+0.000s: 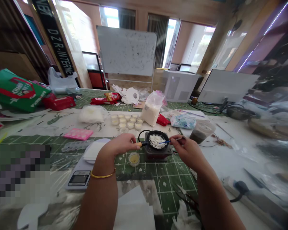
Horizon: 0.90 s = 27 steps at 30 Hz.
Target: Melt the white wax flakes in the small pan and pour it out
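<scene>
Low and left of centre I see a digital scale, and just past it a small cup of yellow stuff. At mid-frame the left hand is closed around the handle of the black pan, which sits on a dark stand. The right hand pinches a blue stirrer, its tip in the pan's white flakes. Farther up stand filled cups, a bag of white granules and, at top centre, a whiteboard.
</scene>
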Each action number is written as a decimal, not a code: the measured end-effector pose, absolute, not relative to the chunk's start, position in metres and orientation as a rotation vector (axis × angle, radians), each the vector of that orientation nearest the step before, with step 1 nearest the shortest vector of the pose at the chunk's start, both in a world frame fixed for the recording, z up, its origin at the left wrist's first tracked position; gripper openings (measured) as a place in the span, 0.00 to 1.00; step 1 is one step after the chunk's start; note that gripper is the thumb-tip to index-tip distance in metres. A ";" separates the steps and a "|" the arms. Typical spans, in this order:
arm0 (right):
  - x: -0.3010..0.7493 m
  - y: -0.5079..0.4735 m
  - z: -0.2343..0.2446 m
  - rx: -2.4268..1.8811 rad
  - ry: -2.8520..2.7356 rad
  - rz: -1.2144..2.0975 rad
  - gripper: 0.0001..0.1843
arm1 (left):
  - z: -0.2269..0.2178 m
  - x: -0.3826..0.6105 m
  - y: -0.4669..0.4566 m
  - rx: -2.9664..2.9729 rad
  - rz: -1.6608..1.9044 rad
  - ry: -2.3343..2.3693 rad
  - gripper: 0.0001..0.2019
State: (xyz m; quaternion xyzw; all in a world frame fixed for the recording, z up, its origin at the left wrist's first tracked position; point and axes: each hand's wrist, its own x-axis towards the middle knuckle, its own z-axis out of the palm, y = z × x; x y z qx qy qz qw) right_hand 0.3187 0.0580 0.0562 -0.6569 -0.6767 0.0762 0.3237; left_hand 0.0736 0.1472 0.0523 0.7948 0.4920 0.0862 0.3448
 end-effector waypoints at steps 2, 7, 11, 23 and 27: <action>0.317 0.057 0.058 -1.743 -1.731 0.174 0.16 | 0.050 0.072 0.148 2.054 0.226 1.241 0.15; 0.317 0.057 0.057 -1.739 -1.784 0.206 0.15 | 0.051 0.070 0.148 2.073 0.242 1.163 0.14; 0.314 0.061 0.054 -1.770 -1.717 0.158 0.15 | 0.053 0.070 0.148 2.107 0.230 1.191 0.13; 0.296 0.074 0.034 -1.669 -1.652 0.084 0.11 | 0.051 0.083 0.146 2.273 -0.006 1.315 0.18; 0.300 0.068 0.042 -1.649 -1.684 0.155 0.13 | 0.052 0.084 0.146 2.270 -0.012 1.322 0.17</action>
